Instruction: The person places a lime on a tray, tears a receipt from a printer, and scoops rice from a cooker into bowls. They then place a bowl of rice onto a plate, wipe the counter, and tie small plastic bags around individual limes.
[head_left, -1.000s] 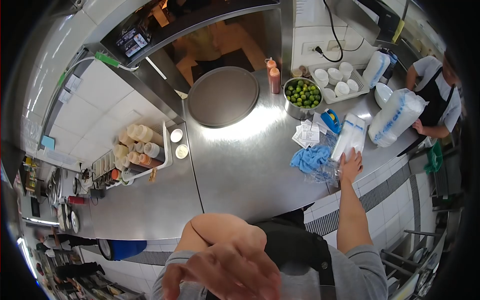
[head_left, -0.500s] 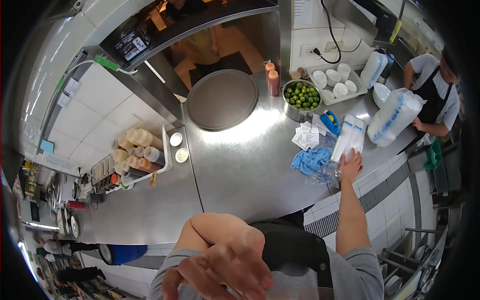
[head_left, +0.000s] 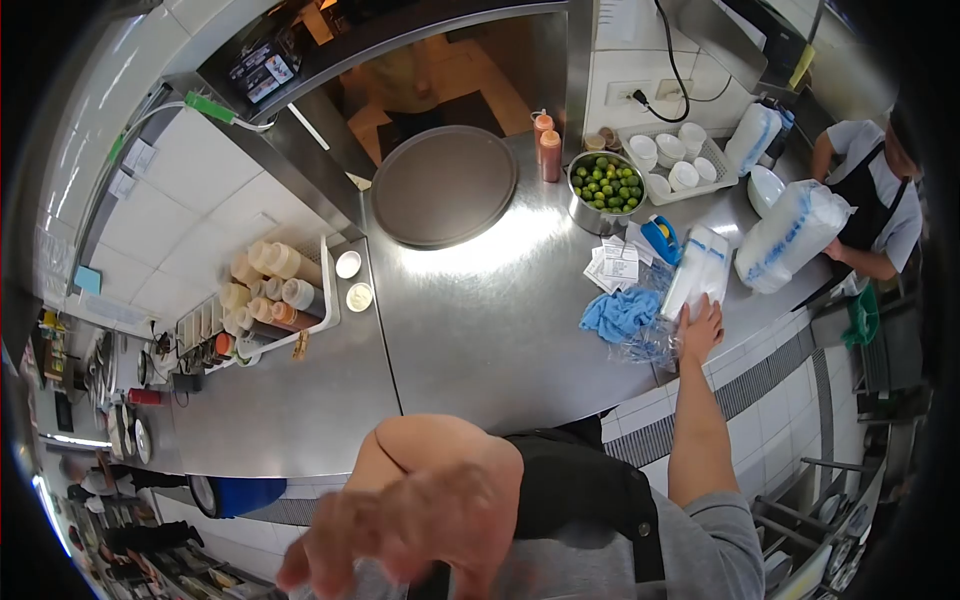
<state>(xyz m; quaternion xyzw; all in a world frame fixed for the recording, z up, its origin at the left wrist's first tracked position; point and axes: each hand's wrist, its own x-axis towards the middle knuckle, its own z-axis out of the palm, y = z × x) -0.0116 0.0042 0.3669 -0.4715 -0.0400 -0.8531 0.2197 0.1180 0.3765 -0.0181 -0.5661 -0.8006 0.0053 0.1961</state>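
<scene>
My right hand (head_left: 701, 330) rests on the near end of a flat white pack in clear plastic (head_left: 697, 275), fingers spread over it. A crumpled blue cloth (head_left: 620, 316) and loose clear plastic wrap (head_left: 648, 348) lie just left of that hand. My left hand (head_left: 395, 535) is raised close to the camera in front of my chest, blurred, with its fingers apart and nothing visible in them. Beyond the pack are a blue tape dispenser (head_left: 661, 240) and printed paper slips (head_left: 612, 264).
A pot of green limes (head_left: 606, 185), orange sauce bottles (head_left: 549, 157) and a basket of white cups (head_left: 683, 176) stand at the back. A round brown tray (head_left: 445, 187) lies mid-counter. Left is a bottle crate (head_left: 330, 290). A co-worker (head_left: 868, 200) stands at right, beside large plastic-wrapped packs (head_left: 793, 238).
My left hand has shifted left and slightly up, blurring. The camera view has moved slightly. My right hand stays on the white pack.
</scene>
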